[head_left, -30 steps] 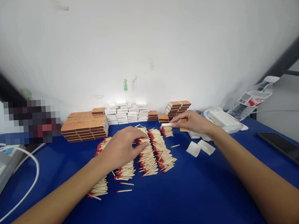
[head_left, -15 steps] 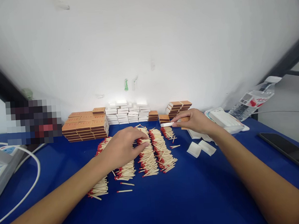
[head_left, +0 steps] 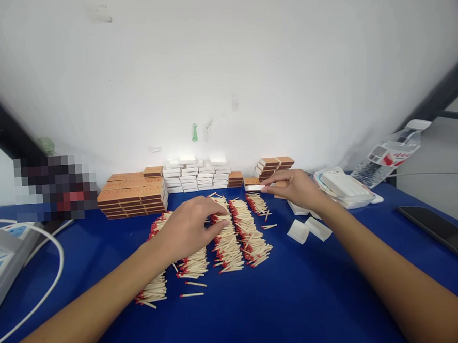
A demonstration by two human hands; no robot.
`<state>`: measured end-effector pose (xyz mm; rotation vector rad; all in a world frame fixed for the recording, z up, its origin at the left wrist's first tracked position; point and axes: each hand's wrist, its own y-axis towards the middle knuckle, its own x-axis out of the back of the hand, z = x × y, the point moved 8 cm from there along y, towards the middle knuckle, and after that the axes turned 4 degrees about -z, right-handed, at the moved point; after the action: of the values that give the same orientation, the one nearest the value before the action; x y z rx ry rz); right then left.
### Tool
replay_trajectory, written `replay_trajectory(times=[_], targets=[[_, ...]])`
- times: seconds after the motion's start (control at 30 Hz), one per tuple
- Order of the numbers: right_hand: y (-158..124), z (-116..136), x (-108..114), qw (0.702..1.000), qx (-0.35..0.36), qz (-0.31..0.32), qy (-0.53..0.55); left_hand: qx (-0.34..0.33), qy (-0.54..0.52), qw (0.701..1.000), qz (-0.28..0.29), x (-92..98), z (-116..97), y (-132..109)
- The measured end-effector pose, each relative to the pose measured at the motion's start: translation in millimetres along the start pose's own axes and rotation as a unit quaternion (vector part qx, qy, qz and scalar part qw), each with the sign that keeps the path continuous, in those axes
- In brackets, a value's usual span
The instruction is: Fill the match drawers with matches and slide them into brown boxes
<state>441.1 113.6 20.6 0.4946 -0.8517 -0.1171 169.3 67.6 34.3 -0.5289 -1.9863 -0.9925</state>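
Observation:
Over the rows of red-tipped matches point(head_left: 228, 244) hovers my left hand point(head_left: 195, 222), its thumb and fingers apart and nothing seen between them. My right hand point(head_left: 294, 188) pinches a small white matchbox tray point(head_left: 254, 188) by its right end. That tray is at the front of a low stack of brown matchboxes point(head_left: 250, 180), just behind the short right-hand row of matches point(head_left: 257, 203). Whether the tray touches the stack I cannot tell. Part of the left rows is hidden under my left hand and forearm.
Brown matchboxes point(head_left: 131, 195) and white trays point(head_left: 196, 178) are stacked along the wall, with more matchboxes point(head_left: 273, 163) right of them. White trays point(head_left: 298, 231) lie loose at right. Beyond are a plastic bottle point(head_left: 393, 153), a phone point(head_left: 442, 233) and, at left, a power strip point(head_left: 8, 247).
My right hand has lowered the white tray slightly toward the front of the low matchbox stack. My left hand stays nearly still over the matches. The whole view has shifted a little.

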Motion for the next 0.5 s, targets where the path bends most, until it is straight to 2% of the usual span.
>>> replay_trajectory(times=[0.2,0.5], targets=[[-0.8,0.5,-6.1,0.997,0.041,-0.010,-0.072,0.005,-0.001,1.000,0.009,1.2,-0.9,0.8],[-1.9,-4.3,-10.8,0.992,0.014,0.011,-0.124,0.010,-0.004,1.000,0.019,0.1,-2.0,1.8]])
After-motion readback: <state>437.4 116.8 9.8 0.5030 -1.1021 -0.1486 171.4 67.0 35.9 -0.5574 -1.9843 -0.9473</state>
